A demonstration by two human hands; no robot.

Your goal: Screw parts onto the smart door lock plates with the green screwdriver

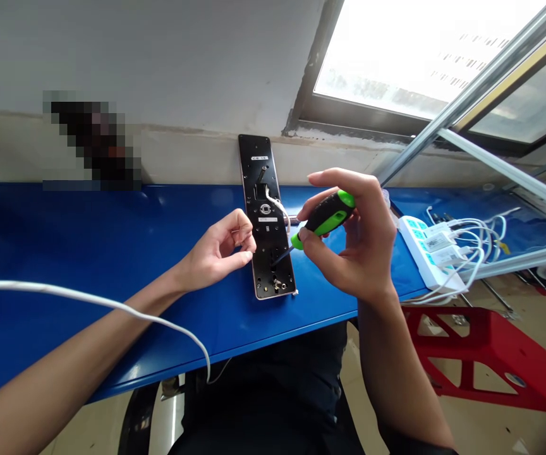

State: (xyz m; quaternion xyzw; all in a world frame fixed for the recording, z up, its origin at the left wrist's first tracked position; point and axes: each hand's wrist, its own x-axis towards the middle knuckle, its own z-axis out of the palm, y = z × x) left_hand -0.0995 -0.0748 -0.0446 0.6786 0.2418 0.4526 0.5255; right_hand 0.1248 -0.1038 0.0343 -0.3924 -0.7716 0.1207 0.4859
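Observation:
A long black lock panel (264, 189) lies on the blue table (112, 253), its far end against the wall. My right hand (358, 246) is wrapped round a green and black screwdriver (325, 218), whose tip points down-left at the panel's lower part. My left hand (220, 249) rests at the panel's left edge with fingers curled, thumb and fingertips touching the rim. A short white wire (280, 208) comes out of the panel's middle.
A white power strip (427, 253) with several white plugs and cables sits at the table's right end. A red plastic stool (481, 354) stands on the floor at right. A white cable (112, 306) crosses my left forearm. A window is above right.

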